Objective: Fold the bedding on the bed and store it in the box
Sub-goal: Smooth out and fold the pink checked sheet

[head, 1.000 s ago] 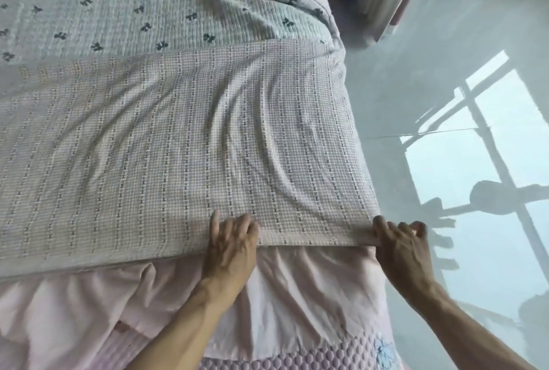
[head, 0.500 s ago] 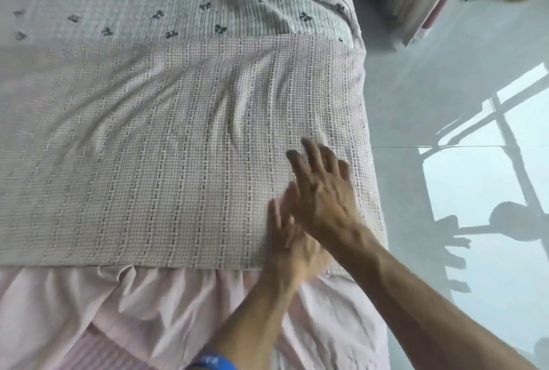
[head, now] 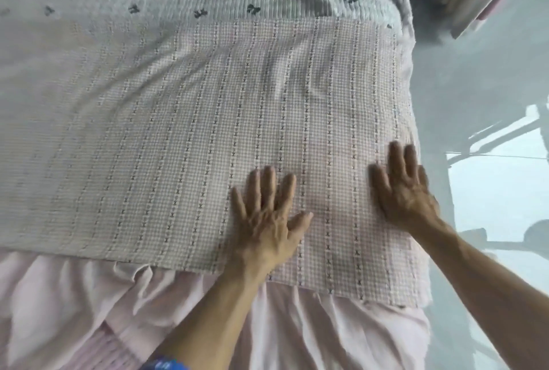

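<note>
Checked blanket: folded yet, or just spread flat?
Spread flat across the bed; the checked blanket shows straight edges. Left hand and right hand press it flat. Layers underneath: cannot tell.

The single head-worn camera looks steeply down from close above the pink checked woven blanket (head: 208, 131), facing across the bed.

No words, labels or numbers can be read; the blue wristband (head: 165, 365) below the left hand's fingers (head: 269, 188) bears pale marks too blurred to make out.
</note>
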Motion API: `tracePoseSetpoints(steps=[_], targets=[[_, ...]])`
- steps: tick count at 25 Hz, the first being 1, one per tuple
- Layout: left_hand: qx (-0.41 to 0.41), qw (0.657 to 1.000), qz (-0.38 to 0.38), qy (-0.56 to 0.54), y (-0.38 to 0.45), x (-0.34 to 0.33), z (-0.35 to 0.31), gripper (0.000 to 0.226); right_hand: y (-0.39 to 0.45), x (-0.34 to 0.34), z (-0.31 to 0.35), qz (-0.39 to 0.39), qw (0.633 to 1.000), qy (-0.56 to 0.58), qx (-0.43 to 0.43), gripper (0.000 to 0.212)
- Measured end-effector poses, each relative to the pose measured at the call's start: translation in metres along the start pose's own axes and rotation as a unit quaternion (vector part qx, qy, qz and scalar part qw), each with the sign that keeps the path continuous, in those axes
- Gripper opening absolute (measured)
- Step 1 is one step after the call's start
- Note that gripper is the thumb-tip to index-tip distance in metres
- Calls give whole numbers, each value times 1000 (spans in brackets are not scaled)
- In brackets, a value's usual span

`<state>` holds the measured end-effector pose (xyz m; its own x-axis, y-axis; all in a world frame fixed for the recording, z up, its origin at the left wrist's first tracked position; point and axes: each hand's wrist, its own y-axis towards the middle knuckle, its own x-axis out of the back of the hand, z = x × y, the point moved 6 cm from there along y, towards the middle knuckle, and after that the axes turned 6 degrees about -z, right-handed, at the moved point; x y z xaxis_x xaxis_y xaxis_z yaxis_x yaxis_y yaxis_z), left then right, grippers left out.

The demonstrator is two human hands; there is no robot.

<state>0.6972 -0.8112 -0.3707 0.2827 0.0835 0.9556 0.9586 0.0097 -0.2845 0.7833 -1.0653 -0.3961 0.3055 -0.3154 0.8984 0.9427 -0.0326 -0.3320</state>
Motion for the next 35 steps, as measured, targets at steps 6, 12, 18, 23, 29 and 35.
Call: tracePoseSetpoints(steps=[6,12,18,23,29,35], targets=[[-92,941,190,-264,-74,45,-38,58,-82,54,-5,28,981,-174,-84,63],[100,964,-62,-240,-160,194,74,65,-197,127,230,-11,987,-41,152,69],[259,921,-238,-168,-303,334,297,70,-360,173,489,-18,950,57,306,86],[268,883,-344,-171,-412,410,473,71,-473,164,669,-42,921,99,375,80],[341,860,-358,-128,-573,451,691,71,-595,111,867,-24,897,119,425,86],[370,869,-314,-90,-616,454,856,72,-625,58,1033,-7,890,122,440,84]])
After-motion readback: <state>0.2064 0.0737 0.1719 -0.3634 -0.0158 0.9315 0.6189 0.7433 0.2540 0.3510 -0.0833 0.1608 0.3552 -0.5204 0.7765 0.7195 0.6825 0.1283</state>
